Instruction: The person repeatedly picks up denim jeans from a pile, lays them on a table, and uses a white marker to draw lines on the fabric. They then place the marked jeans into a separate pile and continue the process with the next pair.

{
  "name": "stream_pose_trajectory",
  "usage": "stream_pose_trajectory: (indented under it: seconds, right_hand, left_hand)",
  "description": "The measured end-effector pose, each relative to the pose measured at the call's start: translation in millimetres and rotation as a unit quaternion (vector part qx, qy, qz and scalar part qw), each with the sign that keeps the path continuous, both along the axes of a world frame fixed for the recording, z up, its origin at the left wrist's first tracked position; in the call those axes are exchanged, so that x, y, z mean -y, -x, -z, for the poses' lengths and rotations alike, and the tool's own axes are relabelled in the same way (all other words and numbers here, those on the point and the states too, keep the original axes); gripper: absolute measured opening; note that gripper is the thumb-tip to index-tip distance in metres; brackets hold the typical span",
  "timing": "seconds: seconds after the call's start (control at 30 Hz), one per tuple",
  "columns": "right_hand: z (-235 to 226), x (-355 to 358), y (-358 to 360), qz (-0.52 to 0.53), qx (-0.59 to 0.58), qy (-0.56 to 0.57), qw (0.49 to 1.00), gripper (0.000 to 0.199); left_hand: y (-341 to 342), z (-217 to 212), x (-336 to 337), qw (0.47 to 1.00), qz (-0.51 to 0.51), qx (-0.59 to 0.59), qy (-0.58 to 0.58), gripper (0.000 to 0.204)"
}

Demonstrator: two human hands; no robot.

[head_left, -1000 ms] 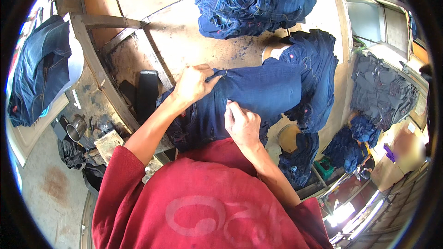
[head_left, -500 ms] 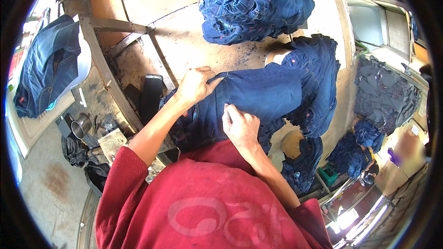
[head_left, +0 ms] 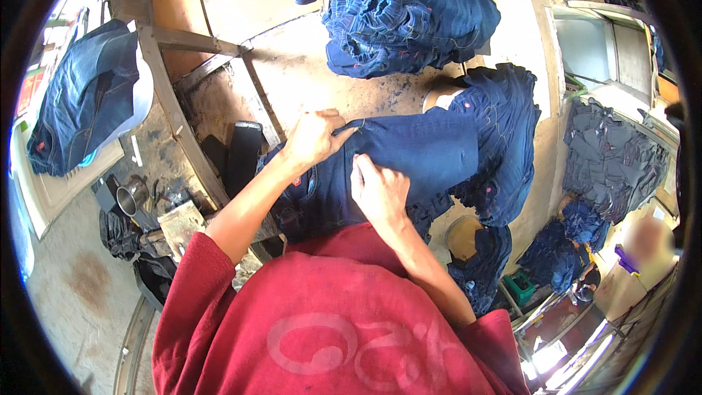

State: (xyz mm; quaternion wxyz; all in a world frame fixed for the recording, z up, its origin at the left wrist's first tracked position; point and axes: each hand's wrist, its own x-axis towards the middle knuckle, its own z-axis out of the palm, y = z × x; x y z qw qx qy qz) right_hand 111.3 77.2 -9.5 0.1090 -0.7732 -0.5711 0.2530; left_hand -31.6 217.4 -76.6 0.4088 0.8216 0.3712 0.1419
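A pair of dark blue jeans (head_left: 431, 150) lies across the space in front of me, its legs to the right. At the far edge of the denim my left hand (head_left: 314, 139) is closed, thumb and finger pinching a fold there. Nearer to me, my right hand (head_left: 382, 189) rests on the jeans with its fingers curled and the thumb against the index finger. Whatever lies between those fingers is too small or hidden to name. A small red patch shows on the jeans by my left wrist.
Gathered denim garments (head_left: 409, 18) are piled at the far side. More denim (head_left: 501, 139) hangs over a stool on the right, beyond which sits a dark garment heap (head_left: 610, 157). Folded jeans (head_left: 84, 99) lie at left, above a metal mug (head_left: 131, 197). Other people appear at the right side.
My right hand has shifted slightly up along the jeans. The left hand keeps its pinch on the far edge. A person's legs have come into view at the upper right.
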Motion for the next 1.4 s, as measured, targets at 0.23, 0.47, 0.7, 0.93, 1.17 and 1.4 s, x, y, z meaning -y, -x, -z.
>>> stream_pose_trajectory:
  seconds: [0.23, 0.47, 0.7, 0.93, 1.17, 1.4]
  right_hand:
    - [-32, 32, -72, 0.23, -0.243, -0.043, 0.942, 0.025]
    - [-23, 45, -138, 0.177, -0.229, -0.084, 0.953, 0.022]
    - [-39, 65, -131, 0.178, -0.236, -0.132, 0.946, 0.017]
    - [-31, 99, -118, 0.265, -0.223, -0.092, 0.934, 0.032]
    - [-9, 100, -71, 0.289, -0.315, 0.076, 0.901, 0.056]
    - [-12, 117, -53, 0.276, -0.258, -0.052, 0.924, 0.039]
  left_hand:
    - [57, -98, 100, 0.915, -0.368, -0.129, -0.099, 0.089]
    - [75, -97, 197, 0.815, -0.507, -0.213, 0.183, 0.054]
    - [80, -116, 198, 0.387, -0.456, 0.365, 0.713, 0.06]
    - [41, -104, 170, 0.527, -0.412, 0.315, 0.673, 0.044]
    - [29, -111, 184, 0.607, -0.25, 0.232, 0.718, 0.048]
    - [53, -123, 197, 0.652, -0.276, 0.197, 0.678, 0.042]
